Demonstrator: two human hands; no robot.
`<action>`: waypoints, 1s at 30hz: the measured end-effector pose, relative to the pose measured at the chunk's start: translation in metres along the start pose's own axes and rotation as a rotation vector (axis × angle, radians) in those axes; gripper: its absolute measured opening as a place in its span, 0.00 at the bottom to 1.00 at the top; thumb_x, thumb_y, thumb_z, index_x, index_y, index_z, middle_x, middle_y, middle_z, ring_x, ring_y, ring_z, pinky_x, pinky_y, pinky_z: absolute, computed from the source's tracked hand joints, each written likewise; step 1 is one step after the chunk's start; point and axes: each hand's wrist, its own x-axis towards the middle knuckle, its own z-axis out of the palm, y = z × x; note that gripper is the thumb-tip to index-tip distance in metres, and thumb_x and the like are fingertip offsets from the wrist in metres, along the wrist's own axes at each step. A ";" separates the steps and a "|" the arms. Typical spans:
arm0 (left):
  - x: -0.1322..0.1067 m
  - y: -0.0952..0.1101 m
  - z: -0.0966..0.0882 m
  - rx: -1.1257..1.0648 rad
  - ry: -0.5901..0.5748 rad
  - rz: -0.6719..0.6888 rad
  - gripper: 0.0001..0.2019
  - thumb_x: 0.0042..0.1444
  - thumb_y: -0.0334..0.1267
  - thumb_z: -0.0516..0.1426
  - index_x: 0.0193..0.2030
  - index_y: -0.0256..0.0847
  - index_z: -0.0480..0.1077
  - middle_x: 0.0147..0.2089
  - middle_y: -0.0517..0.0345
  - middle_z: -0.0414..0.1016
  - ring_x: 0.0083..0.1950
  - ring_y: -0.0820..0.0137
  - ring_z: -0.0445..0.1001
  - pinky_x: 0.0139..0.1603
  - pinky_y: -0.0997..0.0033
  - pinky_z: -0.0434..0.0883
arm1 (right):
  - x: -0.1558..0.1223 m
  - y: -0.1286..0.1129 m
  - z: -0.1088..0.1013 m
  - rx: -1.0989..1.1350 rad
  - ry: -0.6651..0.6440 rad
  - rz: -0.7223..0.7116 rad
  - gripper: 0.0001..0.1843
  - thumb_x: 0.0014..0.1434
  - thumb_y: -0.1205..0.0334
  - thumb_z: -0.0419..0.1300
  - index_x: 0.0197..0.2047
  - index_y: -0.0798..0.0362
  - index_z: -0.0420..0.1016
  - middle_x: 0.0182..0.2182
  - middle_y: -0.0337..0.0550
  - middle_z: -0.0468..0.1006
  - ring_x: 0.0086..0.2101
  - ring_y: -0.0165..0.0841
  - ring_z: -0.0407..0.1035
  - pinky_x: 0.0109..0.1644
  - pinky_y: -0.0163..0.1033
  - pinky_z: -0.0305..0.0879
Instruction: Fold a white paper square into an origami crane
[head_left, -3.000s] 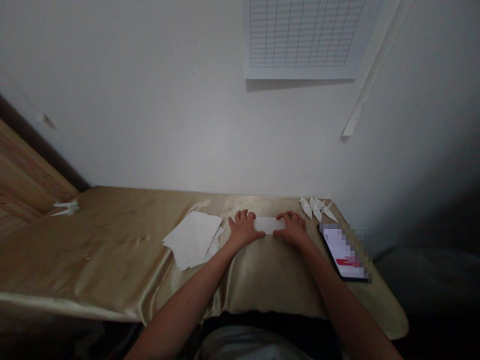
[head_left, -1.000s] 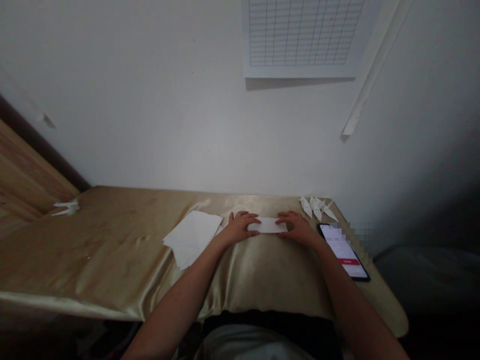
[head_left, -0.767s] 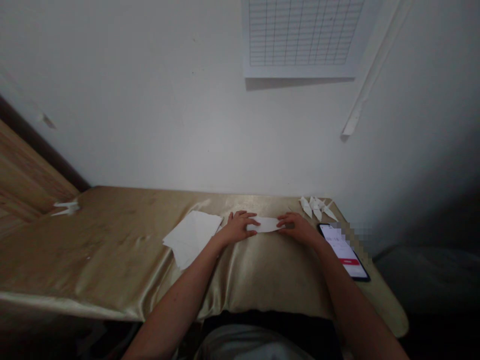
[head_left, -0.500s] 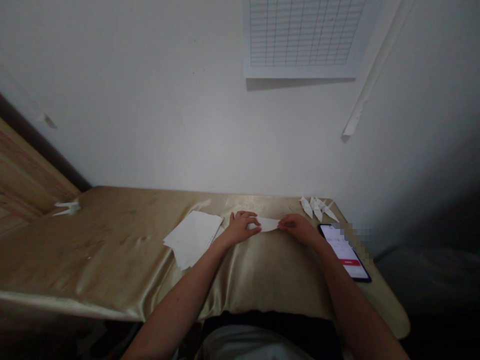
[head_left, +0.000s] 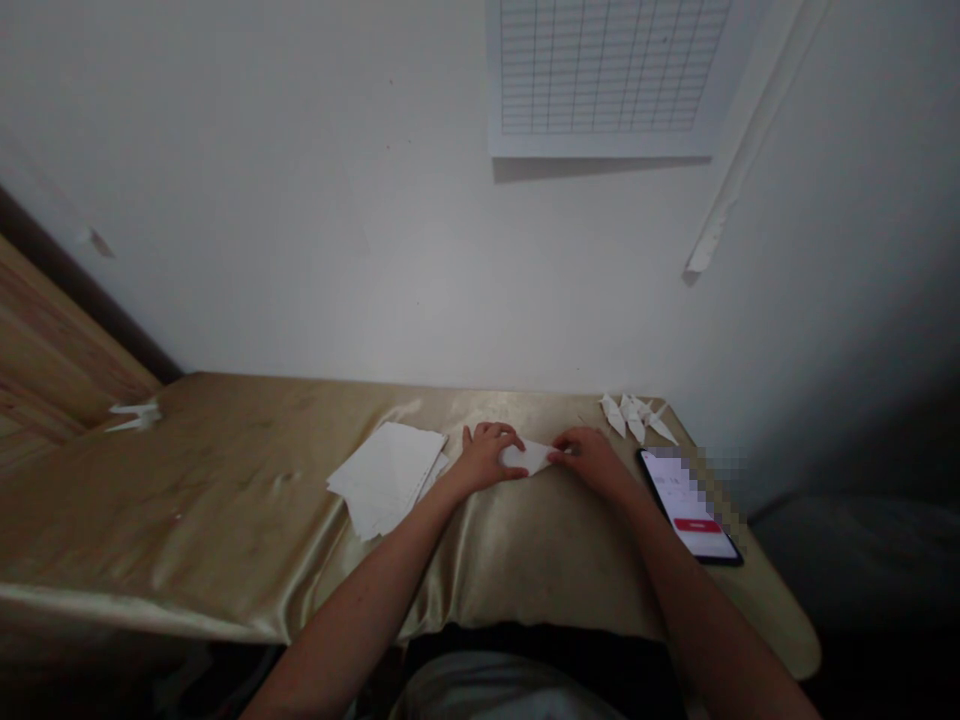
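Observation:
A small folded white paper (head_left: 534,456) lies on the gold satin cloth (head_left: 225,500) of the table, between my two hands. My left hand (head_left: 486,458) curls over its left end, fingers closed on it. The right end is pinched by my right hand (head_left: 589,456), whose fingers press together on the paper's edge. The hands sit close together, and the paper shows as a short pointed shape between them.
A loose stack of white sheets (head_left: 386,475) lies left of my left hand. Several folded white paper figures (head_left: 634,416) sit at the back right by the wall. A lit phone (head_left: 688,502) lies right of my right hand. Another folded paper figure (head_left: 135,415) rests far left.
The flat strip under my hands has been lifted at its ends and folded shorter. My hands moved toward each other and closed on the paper.

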 end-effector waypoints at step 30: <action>-0.002 0.011 0.008 -0.009 -0.005 0.027 0.23 0.48 0.52 0.71 0.52 0.56 0.76 0.64 0.57 0.68 0.69 0.45 0.59 0.71 0.25 0.41 | 0.010 0.011 0.020 -0.136 0.066 0.045 0.07 0.64 0.60 0.61 0.39 0.50 0.80 0.44 0.47 0.80 0.49 0.40 0.67 0.57 0.45 0.55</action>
